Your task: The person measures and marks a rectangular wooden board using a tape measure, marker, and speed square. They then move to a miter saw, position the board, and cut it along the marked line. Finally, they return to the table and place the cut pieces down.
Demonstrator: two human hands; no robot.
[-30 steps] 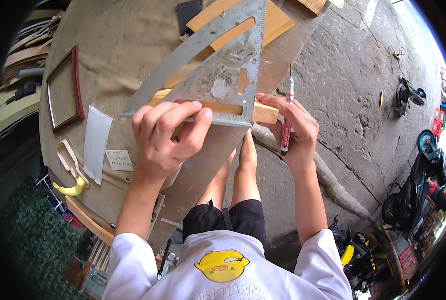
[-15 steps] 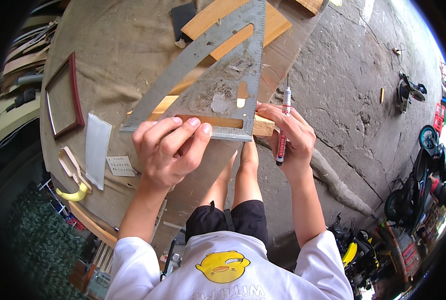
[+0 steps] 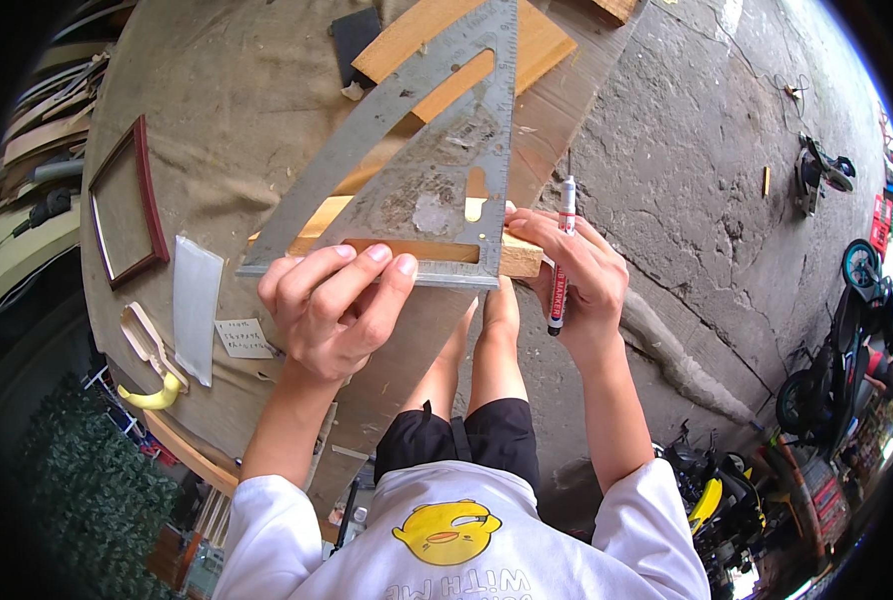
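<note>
My left hand [image 3: 332, 310] has curled fingers on the bottom edge of a large metal triangular square [image 3: 437, 150], pressing it on a narrow wooden strip [image 3: 522, 254]. My right hand [image 3: 592, 280] is closed round a white and red marker [image 3: 568, 202], held upright in the picture, with fingers also at the strip's protruding right end. The square's scale runs along its right edge. Under its upper part lie wooden boards [image 3: 542, 55]. Whether the left fingertips also grip the strip underneath is hidden.
The cloth-covered table [image 3: 167, 70] holds a red frame [image 3: 143, 160], white plastic strip [image 3: 193, 310], paper note [image 3: 239, 338], wooden handled piece [image 3: 142, 337], yellow object [image 3: 152, 396] and dark pad [image 3: 352, 50]. Stacked offcuts lie left; motorbikes [image 3: 847, 350] stand on the concrete floor at right.
The square, the strip and both hands have moved slightly down and left in the picture, as the surrounding view also shifted. Both grips look much the same.
</note>
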